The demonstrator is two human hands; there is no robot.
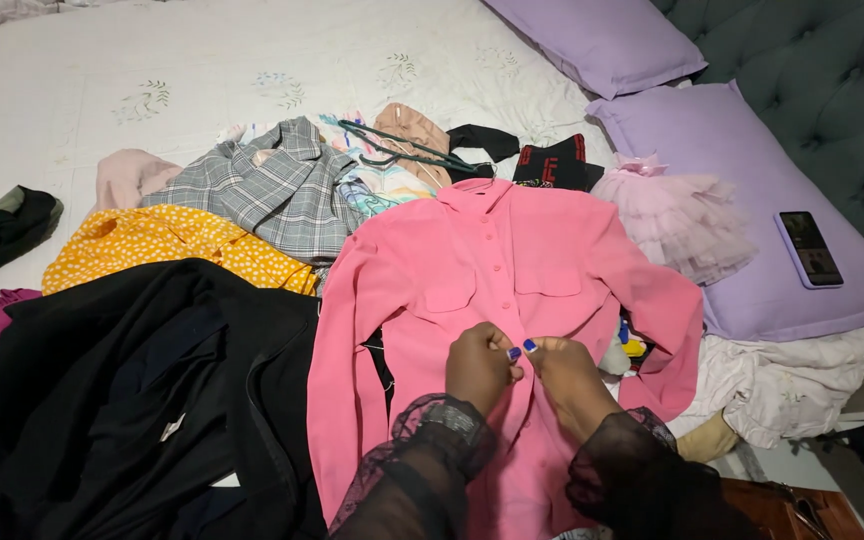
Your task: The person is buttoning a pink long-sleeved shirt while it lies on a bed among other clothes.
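Left hand [479, 366] and right hand [564, 372], black lace sleeves, knuckles up, meet at button placket of pink shirt [492, 270]; fingers curled, pinching fabric. Shirt flat, face up on bed [152, 70]. Left: black garment [132, 390]. Beyond: plaid jacket [272, 190], purple pillow [742, 180].

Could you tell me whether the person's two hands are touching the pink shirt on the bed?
Touching: the head view shows the left hand and right hand pinching the pink shirt at its button placket.

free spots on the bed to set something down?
Bare white bedspread spans the far side, beyond the plaid jacket. Some room on the near purple pillow, beside the phone. Around both hands on the pink shirt, it's crowded.
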